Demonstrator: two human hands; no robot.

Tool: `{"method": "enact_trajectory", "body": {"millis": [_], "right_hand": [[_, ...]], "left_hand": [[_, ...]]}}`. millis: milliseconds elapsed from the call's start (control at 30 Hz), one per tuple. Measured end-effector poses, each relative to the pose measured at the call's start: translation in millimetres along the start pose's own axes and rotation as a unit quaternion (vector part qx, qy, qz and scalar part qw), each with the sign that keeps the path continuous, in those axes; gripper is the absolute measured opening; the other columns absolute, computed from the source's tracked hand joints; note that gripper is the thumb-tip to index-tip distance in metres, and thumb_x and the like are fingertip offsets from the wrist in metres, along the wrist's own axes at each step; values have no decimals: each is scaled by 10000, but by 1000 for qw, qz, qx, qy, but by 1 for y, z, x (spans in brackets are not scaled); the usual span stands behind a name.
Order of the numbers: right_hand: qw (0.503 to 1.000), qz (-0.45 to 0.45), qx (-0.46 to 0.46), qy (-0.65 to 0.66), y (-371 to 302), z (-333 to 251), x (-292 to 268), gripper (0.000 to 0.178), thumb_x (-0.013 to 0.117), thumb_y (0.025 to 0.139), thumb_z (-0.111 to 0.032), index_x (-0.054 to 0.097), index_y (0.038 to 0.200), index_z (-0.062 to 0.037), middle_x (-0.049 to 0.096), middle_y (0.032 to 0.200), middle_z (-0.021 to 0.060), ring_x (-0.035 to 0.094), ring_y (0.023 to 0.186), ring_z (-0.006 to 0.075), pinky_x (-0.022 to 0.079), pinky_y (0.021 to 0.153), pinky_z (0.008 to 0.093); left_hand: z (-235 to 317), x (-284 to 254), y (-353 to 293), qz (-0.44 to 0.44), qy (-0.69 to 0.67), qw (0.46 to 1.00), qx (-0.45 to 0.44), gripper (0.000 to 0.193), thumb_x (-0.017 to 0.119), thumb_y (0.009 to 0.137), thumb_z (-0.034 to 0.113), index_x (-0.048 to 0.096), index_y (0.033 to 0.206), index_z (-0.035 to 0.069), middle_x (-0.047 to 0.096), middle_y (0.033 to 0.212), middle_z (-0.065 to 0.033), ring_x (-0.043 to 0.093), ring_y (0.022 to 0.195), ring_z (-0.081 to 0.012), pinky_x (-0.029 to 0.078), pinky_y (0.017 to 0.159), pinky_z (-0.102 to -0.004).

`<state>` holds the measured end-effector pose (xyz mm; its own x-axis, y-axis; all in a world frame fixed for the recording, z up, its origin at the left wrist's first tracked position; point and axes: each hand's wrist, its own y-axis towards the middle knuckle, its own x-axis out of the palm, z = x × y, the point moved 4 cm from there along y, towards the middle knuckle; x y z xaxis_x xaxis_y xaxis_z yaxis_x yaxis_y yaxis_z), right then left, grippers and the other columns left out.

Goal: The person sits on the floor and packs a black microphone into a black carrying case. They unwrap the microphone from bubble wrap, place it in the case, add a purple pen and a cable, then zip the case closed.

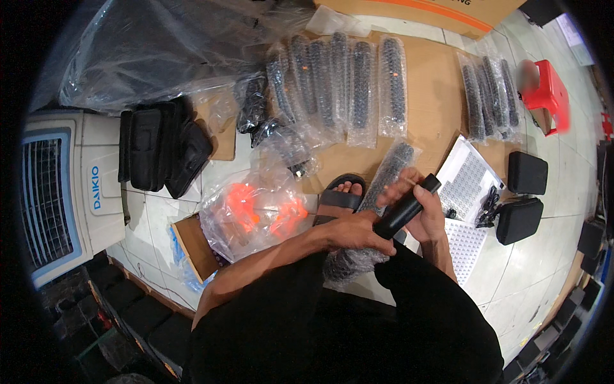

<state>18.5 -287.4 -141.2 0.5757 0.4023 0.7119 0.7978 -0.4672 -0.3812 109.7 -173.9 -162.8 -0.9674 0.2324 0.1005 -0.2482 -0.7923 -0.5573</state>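
A plain black cylinder (407, 208) is held at a slant between my two hands, in front of my body. Around its lower left end my left hand (363, 232) is closed. My right hand (427, 214) grips the upper right end, its thumb across the cylinder and its other fingers reaching out behind it. Beneath both hands lies a long dark item in bubble wrap (398, 158), partly hidden by them; crumpled bubble wrap (348, 265) shows below my left wrist. My sandalled foot (342, 195) is just beyond my left forearm.
Several bubble-wrapped dark rods (393, 86) lie on flat cardboard (430, 83). Left are orange items in clear plastic (246, 208), black cases (153, 147) and an air cooler (96, 198). Right are printed sheets (470, 179), cables (489, 208), black cases (527, 173) and a red stool (551, 96).
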Motion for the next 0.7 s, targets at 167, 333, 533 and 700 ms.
{"method": "enact_trajectory", "body": {"millis": [167, 333, 533, 700], "right_hand": [[993, 113, -1, -24, 4, 8, 0, 203, 581, 976, -282, 477, 978, -108, 465, 698, 12, 497, 631, 170, 467, 645, 359], [998, -11, -40, -48, 1, 13, -8, 709, 647, 877, -540, 434, 1312, -21, 591, 1118, 142, 598, 1064, 253, 507, 918, 399], [974, 8, -77, -211, -26, 44, -36, 1087, 646, 691, -765, 434, 1373, 55, 562, 1279, 197, 546, 1205, 306, 418, 1042, 402], [957, 44, -77, -274, -33, 47, -29, 877, 642, 751, -597, 483, 1314, 57, 584, 1235, 195, 554, 1164, 304, 423, 1022, 412]], "left_hand": [[-16, 4, 13, 32, 40, 999, -5, 437, 750, 759, 406, 679, 863, -13, 666, 779, -129, 633, 749, -246, 482, 788, -366], [9, -6, 0, 62, 1, 998, 31, 449, 793, 752, 364, 652, 954, -10, 670, 872, -98, 617, 787, -202, 477, 806, -353], [75, -22, -19, 166, -53, 959, 222, 631, 826, 726, 309, 548, 1212, 19, 669, 953, -81, 626, 870, -162, 497, 835, -341], [111, -29, -36, 231, -17, 901, 366, 544, 808, 746, 169, 537, 1187, 2, 644, 976, -81, 628, 937, -158, 489, 854, -317]]}}
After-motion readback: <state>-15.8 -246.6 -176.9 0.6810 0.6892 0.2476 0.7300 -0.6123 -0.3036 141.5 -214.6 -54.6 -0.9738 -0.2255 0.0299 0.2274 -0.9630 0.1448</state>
